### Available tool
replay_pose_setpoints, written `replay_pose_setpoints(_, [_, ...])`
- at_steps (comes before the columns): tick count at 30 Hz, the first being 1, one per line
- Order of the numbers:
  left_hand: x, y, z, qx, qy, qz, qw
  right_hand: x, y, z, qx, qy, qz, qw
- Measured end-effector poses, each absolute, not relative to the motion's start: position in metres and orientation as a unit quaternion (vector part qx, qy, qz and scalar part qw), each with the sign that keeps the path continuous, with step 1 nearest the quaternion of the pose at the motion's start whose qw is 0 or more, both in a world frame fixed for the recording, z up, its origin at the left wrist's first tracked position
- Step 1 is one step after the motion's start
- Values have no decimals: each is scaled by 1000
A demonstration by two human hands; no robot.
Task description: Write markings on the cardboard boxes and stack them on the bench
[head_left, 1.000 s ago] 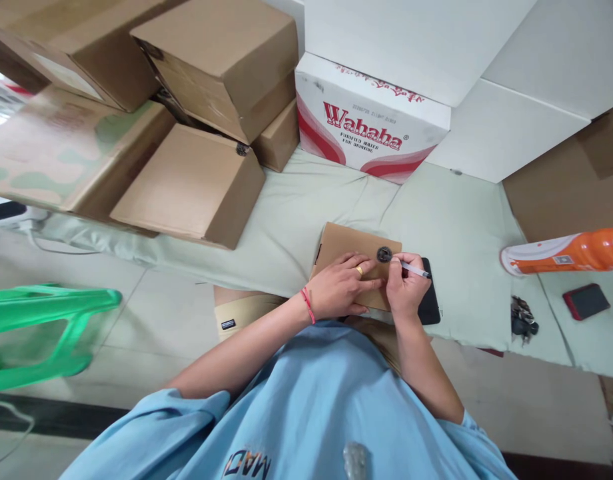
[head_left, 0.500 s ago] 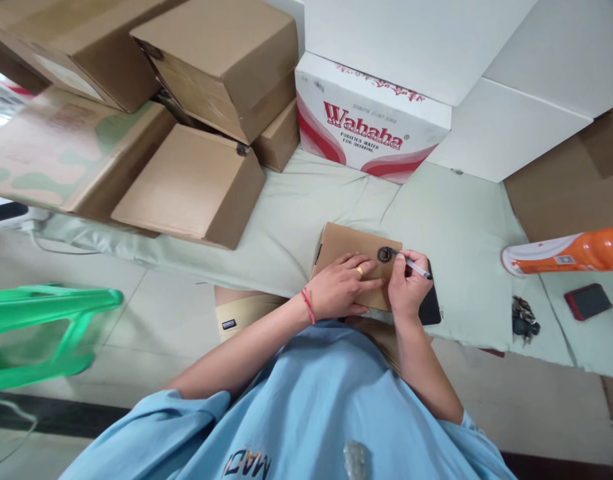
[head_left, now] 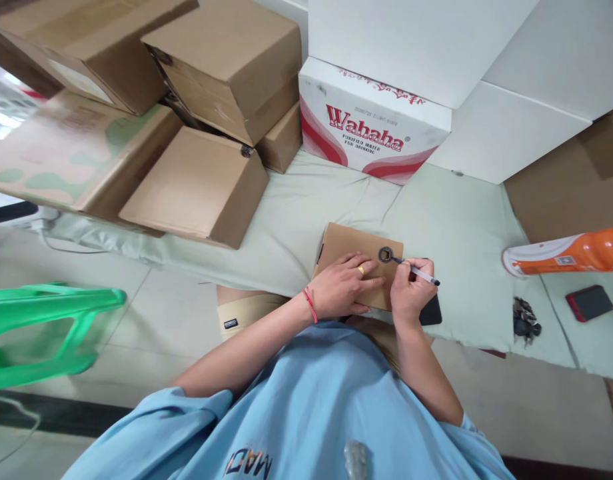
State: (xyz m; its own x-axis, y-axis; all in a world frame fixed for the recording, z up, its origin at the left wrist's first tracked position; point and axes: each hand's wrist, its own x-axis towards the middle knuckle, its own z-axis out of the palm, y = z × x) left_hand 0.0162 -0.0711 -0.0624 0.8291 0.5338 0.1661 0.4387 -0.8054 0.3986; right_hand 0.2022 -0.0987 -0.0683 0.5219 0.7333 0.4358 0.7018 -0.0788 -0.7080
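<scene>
A small flat brown cardboard box (head_left: 351,239) lies at the near edge of the cloth-covered table. My left hand (head_left: 342,287) rests flat on it, fingers stretched out. On the box's upper right is a dark ring-shaped mark (head_left: 386,255), drawn or stuck on; I cannot tell which. My right hand (head_left: 411,288) is closed around a pen (head_left: 421,273) with a pale barrel and a dark end, its tip just right of the ring. Partly hidden under the right hand, a black phone-like object (head_left: 431,311) lies on the cloth.
Several brown cartons (head_left: 196,183) are stacked at the left. A white and red Wahaha box (head_left: 371,127) stands at the back. An orange bottle (head_left: 566,252), keys (head_left: 525,320) and a dark red-edged device (head_left: 590,302) lie at the right. A green stool (head_left: 51,333) stands on the floor.
My right hand and the pen have shifted slightly right and down, so the pen tip has moved from the ring's top right to its right side. My left hand stays on the box.
</scene>
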Motion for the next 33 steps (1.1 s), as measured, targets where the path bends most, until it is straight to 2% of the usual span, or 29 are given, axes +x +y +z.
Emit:
replay_pose_setpoints(20, [16, -71, -60, 940, 258, 128, 183, 206, -97, -69, -682, -553, 103, 468])
replay_pose_setpoints(25, [15, -72, -62, 939, 260, 131, 185, 206, -102, -70, -693, -508, 87, 503])
replay_pose_setpoints(28, [14, -72, -64, 938, 263, 128, 183, 231, -102, -67, -706, -448, 70, 544])
replay_pose_setpoints(31, [13, -72, -66, 937, 267, 131, 183, 287, -106, -60, -723, -374, 118, 569])
replay_pose_setpoints(33, [12, -72, -66, 936, 269, 132, 185, 333, -114, -55, -759, -360, 162, 518])
